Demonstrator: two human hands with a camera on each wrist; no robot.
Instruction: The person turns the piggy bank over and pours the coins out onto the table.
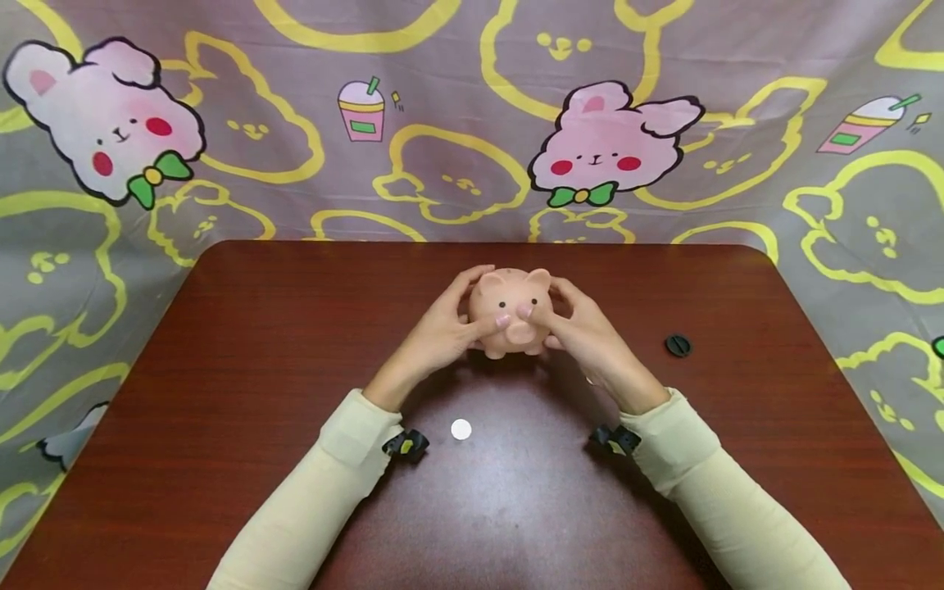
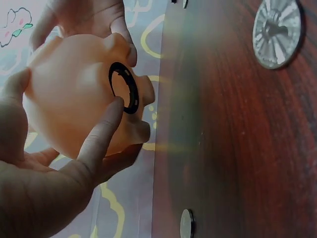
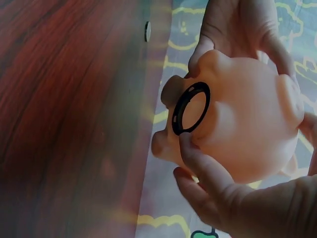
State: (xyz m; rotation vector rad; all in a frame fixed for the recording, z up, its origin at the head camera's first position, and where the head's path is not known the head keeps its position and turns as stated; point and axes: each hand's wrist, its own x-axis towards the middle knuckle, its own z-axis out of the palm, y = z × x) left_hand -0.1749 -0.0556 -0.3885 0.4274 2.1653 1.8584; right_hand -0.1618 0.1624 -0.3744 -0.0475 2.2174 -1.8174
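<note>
A peach-coloured piggy bank (image 1: 509, 283) is gripped from both sides, snout toward me, near the back of the table. My left hand (image 1: 438, 334) curls round one side, its thumb across the front of the face. Round the other side curls my right hand (image 1: 590, 336), thumb beside the snout. On the pig's underside, between the feet, a black ring (image 3: 177, 119) rims a round opening. One left fingertip touches near this black ring (image 2: 131, 88); a right fingertip lies at its edge too. A round black plug (image 1: 678, 346) lies on the table to the right.
A silver coin (image 1: 460, 429) lies on the table (image 1: 243, 393) between my forearms. Another coin (image 1: 590, 380) shows partly beside the right wrist. The left wrist view shows a large coin (image 2: 278, 30) and a smaller coin (image 2: 186, 224). Behind the table hangs a patterned cloth (image 1: 457, 90).
</note>
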